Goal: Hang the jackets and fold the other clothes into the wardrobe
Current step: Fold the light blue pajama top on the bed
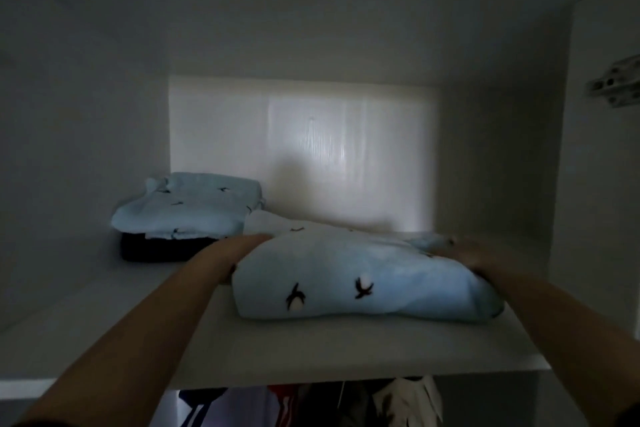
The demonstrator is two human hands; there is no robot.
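A folded light blue garment with small black-and-white bird prints (360, 277) lies on the white wardrobe shelf (311, 350). My left hand (242, 246) is pressed against its left side, fingers partly hidden under the cloth. My right hand (474, 253) rests on its right end, blurred. Both hands hold the bundle between them. Further back on the left sits a second folded light blue garment (187, 208) on top of a dark folded item (162, 250).
The shelf compartment has white side walls, a pale back panel (346, 156) and a low ceiling. A door hinge (616, 84) sticks out at the right. Below the shelf's front edge hang several garments (346, 402).
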